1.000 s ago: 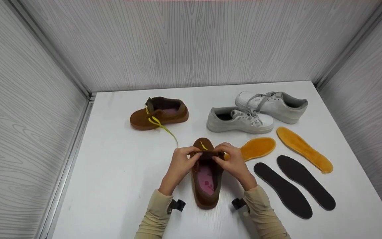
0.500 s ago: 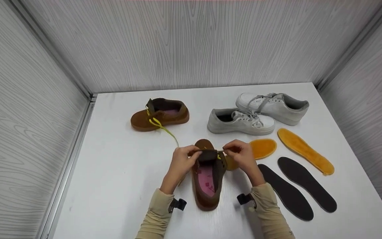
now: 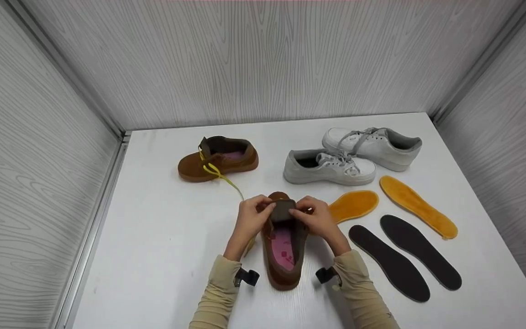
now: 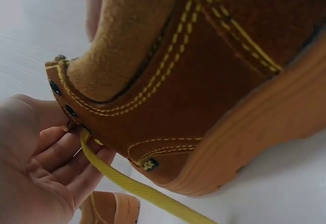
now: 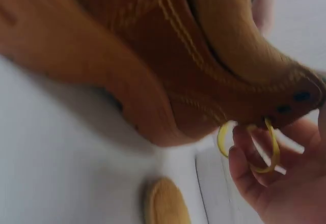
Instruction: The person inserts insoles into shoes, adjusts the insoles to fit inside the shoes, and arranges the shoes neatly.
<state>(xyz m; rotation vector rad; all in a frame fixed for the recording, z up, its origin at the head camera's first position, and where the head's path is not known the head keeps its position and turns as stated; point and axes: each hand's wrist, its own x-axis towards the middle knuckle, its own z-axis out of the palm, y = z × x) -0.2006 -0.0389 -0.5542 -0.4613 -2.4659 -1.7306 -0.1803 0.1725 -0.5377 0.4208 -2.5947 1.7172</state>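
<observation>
A brown shoe (image 3: 283,282) with a pink lining (image 3: 283,249) stands upright, heel toward me. Both hands are at its tongue (image 3: 283,211), which is raised and folded toward the toe. My left hand (image 3: 250,221) pinches the tongue's left edge, and my right hand (image 3: 320,221) pinches the right one. From an eyelet beside the left fingers a yellow lace (image 4: 132,186) trails out in the left wrist view. In the right wrist view, a yellow lace loop (image 5: 275,152) hangs by the right fingers. The toe is partly hidden by the hands and tongue.
A second brown shoe (image 3: 219,162) with yellow lace lies back left. Two white sneakers (image 3: 331,172) (image 3: 393,155) stand back right. Orange insoles (image 3: 356,205) (image 3: 418,208) and black insoles (image 3: 393,265) (image 3: 423,251) lie on the right of the white table (image 3: 153,256).
My right hand moved out to the right of the shoe, then came back to the tongue. The tongue now stands higher and shows more of its dark underside. The left hand stayed at its edge.
</observation>
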